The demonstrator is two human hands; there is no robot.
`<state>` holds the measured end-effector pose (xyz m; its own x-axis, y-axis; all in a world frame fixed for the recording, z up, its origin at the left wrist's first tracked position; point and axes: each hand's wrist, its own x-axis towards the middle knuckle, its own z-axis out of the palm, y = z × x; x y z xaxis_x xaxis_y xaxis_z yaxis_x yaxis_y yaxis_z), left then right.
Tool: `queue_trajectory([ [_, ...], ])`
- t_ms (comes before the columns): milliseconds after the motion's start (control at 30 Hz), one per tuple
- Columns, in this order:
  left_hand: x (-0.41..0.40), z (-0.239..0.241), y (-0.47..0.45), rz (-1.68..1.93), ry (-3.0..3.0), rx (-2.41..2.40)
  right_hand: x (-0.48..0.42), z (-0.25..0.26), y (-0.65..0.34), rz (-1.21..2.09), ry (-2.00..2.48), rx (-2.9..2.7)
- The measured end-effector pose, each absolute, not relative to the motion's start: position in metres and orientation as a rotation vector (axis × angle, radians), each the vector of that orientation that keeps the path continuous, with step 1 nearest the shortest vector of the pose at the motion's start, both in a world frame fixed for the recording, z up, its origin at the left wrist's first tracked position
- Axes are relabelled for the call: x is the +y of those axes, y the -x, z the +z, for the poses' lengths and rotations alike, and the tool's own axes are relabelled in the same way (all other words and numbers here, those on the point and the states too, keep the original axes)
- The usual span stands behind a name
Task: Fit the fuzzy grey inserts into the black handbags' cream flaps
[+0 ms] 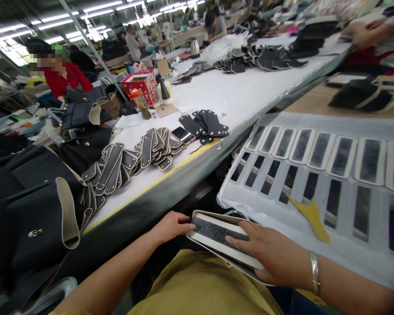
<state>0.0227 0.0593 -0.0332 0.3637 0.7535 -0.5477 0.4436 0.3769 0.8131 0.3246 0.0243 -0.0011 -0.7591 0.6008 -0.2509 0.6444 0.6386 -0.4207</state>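
Over my lap I hold a bag piece with thin beige edges [206, 249], opened out around a long dark panel with white borders [213, 231]. My left hand [172, 226] grips its left end, thumb on the panel and fingers at the edge. Across the right end lies my right hand [265, 249], fingertips pressed on the dark surface and thumb by the lower edge. The underside of the piece is hidden. To the right, a row of similar white-bordered panels [311, 148] rests on a white sheet.
A yellow scrap [311, 216] lies on the white sheet [269, 210]. On the long table are piled dark straps [154, 146], a phone [183, 134] and black cut pieces [206, 122]. Black bags [29, 205] crowd the left. Other people work farther back and at the upper right.
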Motion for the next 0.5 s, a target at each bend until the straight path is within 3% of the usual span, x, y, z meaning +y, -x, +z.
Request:
queue_trajectory([
  [167, 0.0664, -0.0364, -0.0234, 0.179, -1.375, 1.332, 0.0245, -0.0022, -0.3242, -0.769, -1.066, 2.764],
  [500, 0.0590, -0.0390, -0.0301, 0.346, -1.169, 1.315, 0.0266, -0.0029, -0.3231, -0.777, -1.052, 2.766],
])
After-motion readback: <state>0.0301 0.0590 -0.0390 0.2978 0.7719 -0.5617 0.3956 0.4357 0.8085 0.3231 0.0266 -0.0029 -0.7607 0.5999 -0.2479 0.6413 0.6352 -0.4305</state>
